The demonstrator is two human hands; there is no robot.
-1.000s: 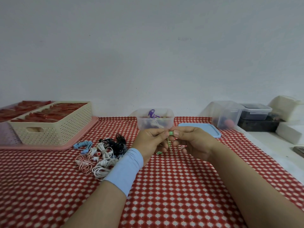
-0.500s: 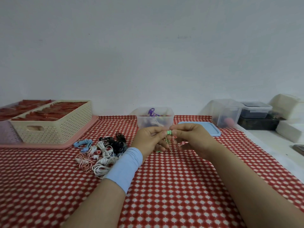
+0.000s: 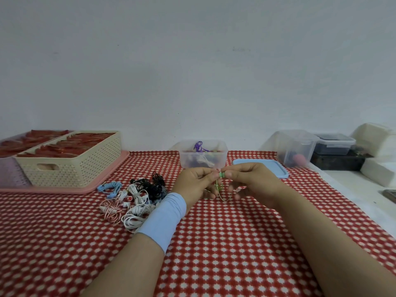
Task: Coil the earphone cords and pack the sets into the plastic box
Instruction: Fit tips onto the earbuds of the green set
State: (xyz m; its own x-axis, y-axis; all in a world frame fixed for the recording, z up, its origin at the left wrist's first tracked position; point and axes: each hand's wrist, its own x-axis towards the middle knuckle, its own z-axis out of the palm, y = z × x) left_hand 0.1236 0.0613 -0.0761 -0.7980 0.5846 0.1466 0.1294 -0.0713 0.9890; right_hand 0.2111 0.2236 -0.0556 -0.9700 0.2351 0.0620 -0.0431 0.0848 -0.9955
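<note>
Left hand (image 3: 196, 183) and right hand (image 3: 252, 181) are each pinching the green earphone set (image 3: 222, 175) in a fingertip grip, just before the plastic box (image 3: 203, 154); counter (image 3: 214, 243) is spreading wide toward the near edge.

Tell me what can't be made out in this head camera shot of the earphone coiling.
Head view:
- Green earphone set: fingers of the left hand and right hand cover most of it; coil progress unclear.
- Plastic box: cloudy wall blurs the contents; count unknown.
- Earphone pile: tangled, too small to count sets.
- Dark object: cut off by the right edge.
</note>
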